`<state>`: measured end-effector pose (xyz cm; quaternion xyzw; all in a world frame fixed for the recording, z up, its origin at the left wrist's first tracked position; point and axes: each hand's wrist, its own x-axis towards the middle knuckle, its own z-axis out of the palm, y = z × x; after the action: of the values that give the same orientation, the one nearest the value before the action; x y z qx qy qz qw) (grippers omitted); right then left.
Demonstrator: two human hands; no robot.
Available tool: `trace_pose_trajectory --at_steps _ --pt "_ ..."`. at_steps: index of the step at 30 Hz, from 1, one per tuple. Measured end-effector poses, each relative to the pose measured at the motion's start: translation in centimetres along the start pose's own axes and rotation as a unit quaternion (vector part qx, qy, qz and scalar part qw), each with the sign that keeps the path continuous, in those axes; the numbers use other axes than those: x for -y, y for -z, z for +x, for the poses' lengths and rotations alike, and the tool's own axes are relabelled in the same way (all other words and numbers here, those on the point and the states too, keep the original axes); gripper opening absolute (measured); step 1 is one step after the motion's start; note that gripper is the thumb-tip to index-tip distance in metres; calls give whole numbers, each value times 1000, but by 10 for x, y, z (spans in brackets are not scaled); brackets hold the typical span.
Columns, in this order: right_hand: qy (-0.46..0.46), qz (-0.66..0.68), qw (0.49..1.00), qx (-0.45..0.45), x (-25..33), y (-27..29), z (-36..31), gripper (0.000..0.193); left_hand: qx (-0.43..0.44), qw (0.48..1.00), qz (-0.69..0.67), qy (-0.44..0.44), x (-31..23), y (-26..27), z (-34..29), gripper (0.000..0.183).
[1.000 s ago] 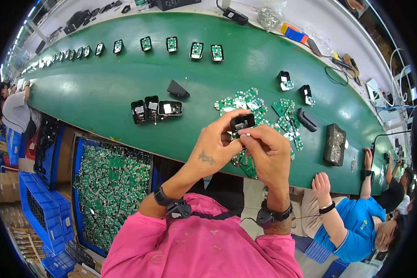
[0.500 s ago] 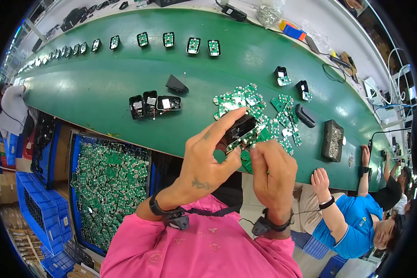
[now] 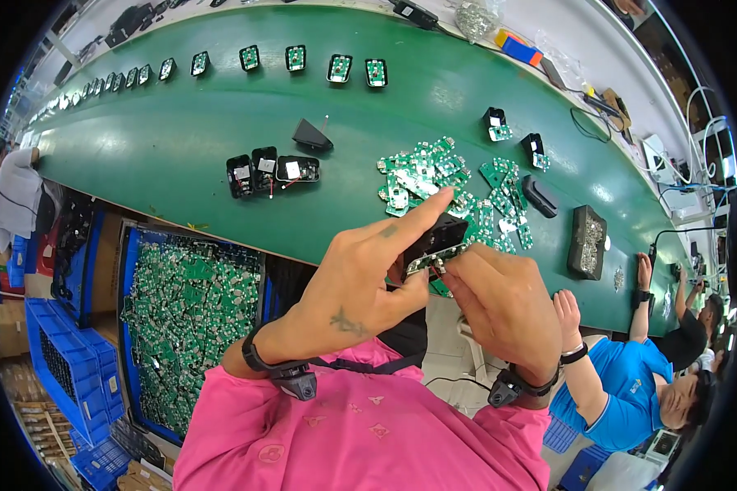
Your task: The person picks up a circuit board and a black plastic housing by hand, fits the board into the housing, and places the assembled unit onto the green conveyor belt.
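Above the table's near edge, my left hand (image 3: 360, 282) grips a black plastic housing (image 3: 445, 237), index finger stretched along its far side and thumb below. A green circuit board (image 3: 424, 262) sits at the housing's near side, close to my left thumb. My right hand (image 3: 508, 307) is closed, its fingertips pinched against the board's right part; what lies between them is hidden. Beyond the hands spreads a pile of loose circuit boards (image 3: 418, 176). To the left lie three open black housings (image 3: 264, 168) with thin wires, and a wedge-shaped black housing (image 3: 312, 135).
Housings fitted with boards (image 3: 341, 69) form a long row at the far left. A deep bin (image 3: 126, 270) full of circuit boards stands below the table edge. Rightward are a black housing (image 3: 539, 196), a dark tray (image 3: 579, 260) of small metal parts and a co-worker's hand (image 3: 567, 317).
My right hand and forearm have shifted right, the hand turning over the board. The housing has moved slightly right and down and tilted. The co-worker's near hand is now partly hidden by mine.
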<state>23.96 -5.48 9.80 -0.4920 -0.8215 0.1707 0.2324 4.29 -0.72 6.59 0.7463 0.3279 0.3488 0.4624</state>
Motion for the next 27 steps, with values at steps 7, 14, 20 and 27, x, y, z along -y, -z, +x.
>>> trace_pose_trajectory --at_steps 7,14,20,27 --pt "-20 55 998 33 -2 6 1 9 13 999 23 -28 0 -1 -1 77" --pt "-41 46 997 51 -3 5 4 11 19 995 89 -46 0 -6 1 80" --pt "-102 57 993 24 0 1 4 7 -3 973 217 -72 -3 -11 0 83" --pt "-120 96 988 11 5 -1 1 11 -3 984 158 -78 -1 -13 0 81"
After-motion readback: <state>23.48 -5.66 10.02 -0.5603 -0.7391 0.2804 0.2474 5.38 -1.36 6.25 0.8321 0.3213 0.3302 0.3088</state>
